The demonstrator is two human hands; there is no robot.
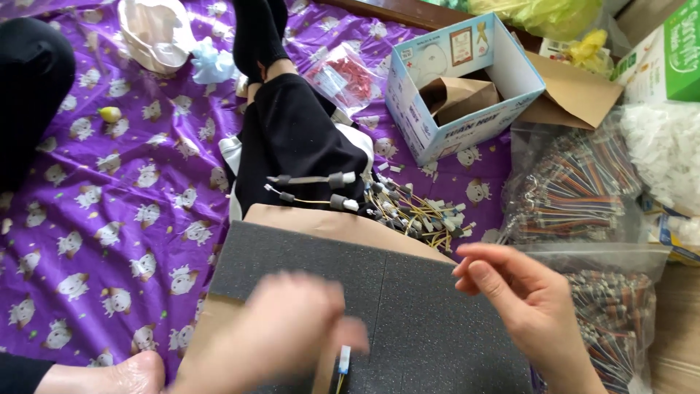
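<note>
1. Left hand point(281, 335): low in the view, blurred, over the near edge of a dark grey foam pad point(408, 292). Fingers curled down; grip unclear through the blur, so closed or loose cannot be told.
2. Just right of that hand, a small white connector point(344, 359) with yellow wire, lying on the foam beside the fingertips; touching or merely beside, not clear.
3. Right hand point(521, 299): at the right edge of the foam pad, fingers loosely bent and drawn together, thumb toward index. Nothing visibly pinched between them; relaxed, empty as far as seen.
4. Foam pad resting on a brown cardboard sheet point(321, 219), itself across a lap in black trousers point(292, 138).
5. Beyond the cardboard's far edge, two finished leads with dark sleeves and white ends point(313, 188) lying on the trouser leg, side by side.
6. Right of those, a loose heap of yellow wires with white plugs point(419, 211) on the purple printed sheet point(109, 182).
7. Farther right, clear bags of coloured wire bundles point(576, 186), another bag point(612, 314) lying just beside the right wrist.
8. Behind, an open blue-and-white carton point(459, 80) with brown paper inside; a small bag of red parts point(343, 76) to its left.
9. Bottom left, a bare foot point(124, 373) on the sheet.
</note>
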